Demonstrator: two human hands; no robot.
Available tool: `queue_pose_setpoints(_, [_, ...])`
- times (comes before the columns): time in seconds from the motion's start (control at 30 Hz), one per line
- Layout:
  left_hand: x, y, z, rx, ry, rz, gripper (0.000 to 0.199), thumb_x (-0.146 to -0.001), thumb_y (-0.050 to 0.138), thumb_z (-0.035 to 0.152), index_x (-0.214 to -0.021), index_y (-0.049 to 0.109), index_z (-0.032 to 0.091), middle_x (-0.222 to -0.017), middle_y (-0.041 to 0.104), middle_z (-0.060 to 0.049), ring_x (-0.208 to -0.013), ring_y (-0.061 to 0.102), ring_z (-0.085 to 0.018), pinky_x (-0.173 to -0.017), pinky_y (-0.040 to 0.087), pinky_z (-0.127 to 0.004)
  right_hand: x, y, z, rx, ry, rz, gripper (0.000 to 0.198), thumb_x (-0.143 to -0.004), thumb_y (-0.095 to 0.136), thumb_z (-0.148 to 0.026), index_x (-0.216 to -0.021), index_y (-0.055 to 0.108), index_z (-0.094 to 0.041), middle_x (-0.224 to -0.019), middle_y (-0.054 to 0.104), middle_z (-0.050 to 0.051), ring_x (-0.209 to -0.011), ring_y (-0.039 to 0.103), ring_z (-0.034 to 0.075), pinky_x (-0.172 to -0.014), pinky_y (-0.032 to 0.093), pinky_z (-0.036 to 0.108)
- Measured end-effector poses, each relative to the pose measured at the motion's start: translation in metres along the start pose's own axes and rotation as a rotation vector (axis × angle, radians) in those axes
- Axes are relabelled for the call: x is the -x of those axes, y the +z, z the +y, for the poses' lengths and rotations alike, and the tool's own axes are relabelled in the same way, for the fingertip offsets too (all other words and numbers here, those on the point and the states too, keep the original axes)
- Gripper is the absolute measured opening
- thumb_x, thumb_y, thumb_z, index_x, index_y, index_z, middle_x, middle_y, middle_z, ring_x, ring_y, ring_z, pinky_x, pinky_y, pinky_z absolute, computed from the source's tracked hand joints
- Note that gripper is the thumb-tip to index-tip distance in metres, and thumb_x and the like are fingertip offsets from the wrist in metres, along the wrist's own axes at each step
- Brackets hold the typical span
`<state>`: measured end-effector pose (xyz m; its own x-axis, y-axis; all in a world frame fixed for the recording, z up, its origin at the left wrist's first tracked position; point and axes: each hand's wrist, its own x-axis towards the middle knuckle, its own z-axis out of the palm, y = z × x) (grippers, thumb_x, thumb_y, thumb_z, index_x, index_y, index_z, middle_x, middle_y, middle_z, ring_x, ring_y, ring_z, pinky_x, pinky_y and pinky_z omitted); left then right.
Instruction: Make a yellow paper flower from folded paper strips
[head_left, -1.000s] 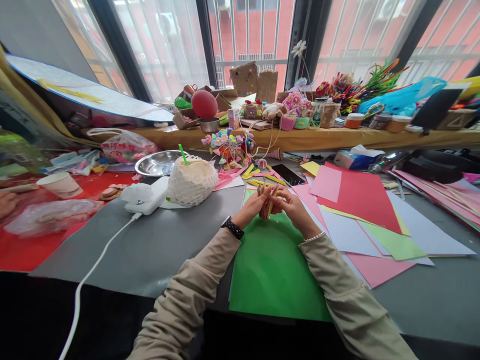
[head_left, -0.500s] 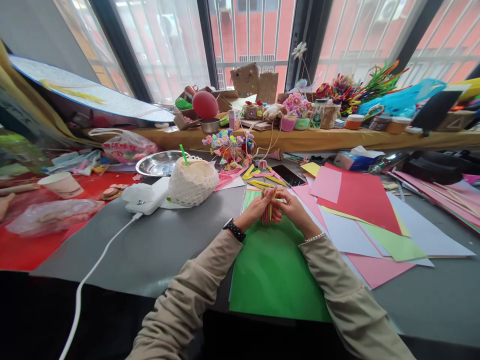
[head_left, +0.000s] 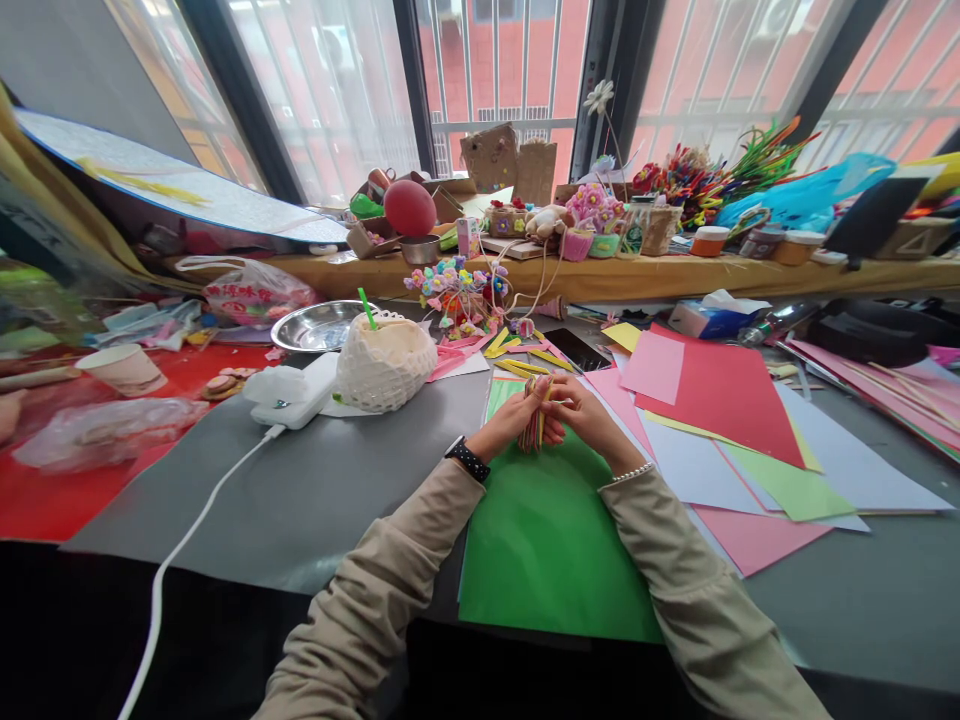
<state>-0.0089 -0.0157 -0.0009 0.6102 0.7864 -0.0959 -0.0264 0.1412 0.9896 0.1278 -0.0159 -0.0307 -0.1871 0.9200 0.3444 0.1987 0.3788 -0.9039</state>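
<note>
Head view. Left hand, one: closed around a bundle of coloured paper strips; dark watch with pale dots at the wrist. Right hand, one: thumb and fingers pinching the same bundle near its upper end; beaded bracelet at the wrist. Bundle: held between the hands, above the far part of a green sheet, which lies on the grey surface.

Beyond the hands: loose yellow strips; dark phone, lying flat near them; cluster of small multicoloured flowers.

To the right: overlapping papers, including a red sheet, a light green sheet and a pink sheet.

To the left: round item in white netting, green straw standing in its top; metal dish, just behind; white power strip, cord attached; paper cup, tilted in view; clear plastic bag.

Ledge by the window: red ball; pink flowers; orange-lidded jar.
</note>
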Motion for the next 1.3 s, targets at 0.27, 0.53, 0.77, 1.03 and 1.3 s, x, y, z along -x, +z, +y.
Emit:
queue_pose_setpoints(0.27, [-0.003,-0.003,-0.001,-0.084,0.045,0.015,0.056,-0.066,0.038,0.067,-0.057,0.045,0.012,-0.044,0.043,0.003,-0.032,0.036,-0.002,-0.034,0.03,-0.016,0.002,0.006,-0.005,0.182,-0.07,0.169,0.021,-0.068,0.059,-0.039,-0.066,0.061,-0.019,-0.097,0.051,0.007,-0.094,0.05,0.019,-0.068,0.048,0.031])
queue_pose_setpoints(0.53, [-0.016,0.0,-0.011,-0.091,0.262,0.133,0.055,-0.069,0.032,0.068,-0.066,0.044,0.015,-0.041,0.031,0.008,-0.031,0.028,-0.003,-0.032,0.022,-0.017,0.004,0.013,-0.012,0.172,-0.103,0.301,0.021,-0.067,0.059,-0.041,-0.07,0.063,-0.02,-0.096,0.053,0.007,-0.093,0.051,0.02,-0.067,0.049,0.032])
queue_pose_setpoints(0.77, [-0.018,0.002,-0.015,-0.195,0.361,0.193,0.057,-0.072,0.03,0.065,-0.083,0.049,0.012,-0.042,0.035,0.007,-0.034,0.031,-0.004,-0.035,0.024,-0.018,0.004,0.013,-0.009,0.023,-0.066,0.251,0.025,-0.069,0.057,-0.043,-0.079,0.062,-0.02,-0.107,0.047,0.008,-0.103,0.047,0.021,-0.074,0.048,0.032])
queue_pose_setpoints(1.03, [-0.017,0.001,-0.016,-0.235,0.406,0.17,0.064,-0.073,0.032,0.064,-0.102,0.049,0.01,-0.044,0.039,0.005,-0.035,0.033,-0.005,-0.036,0.026,-0.019,0.004,0.013,-0.01,-0.045,-0.1,0.18,0.022,-0.072,0.056,-0.039,-0.083,0.062,-0.021,-0.109,0.045,0.008,-0.105,0.046,0.021,-0.079,0.047,0.033])
queue_pose_setpoints(1.3, [-0.016,0.001,-0.012,-0.179,0.521,0.304,0.055,-0.075,0.034,0.059,-0.103,0.053,0.016,-0.088,0.057,-0.006,-0.076,0.054,-0.012,-0.061,0.043,-0.019,0.005,0.019,-0.011,-0.029,-0.063,0.262,0.027,-0.069,0.058,-0.043,-0.083,0.063,-0.02,-0.11,0.046,0.008,-0.102,0.048,0.022,-0.078,0.048,0.034])
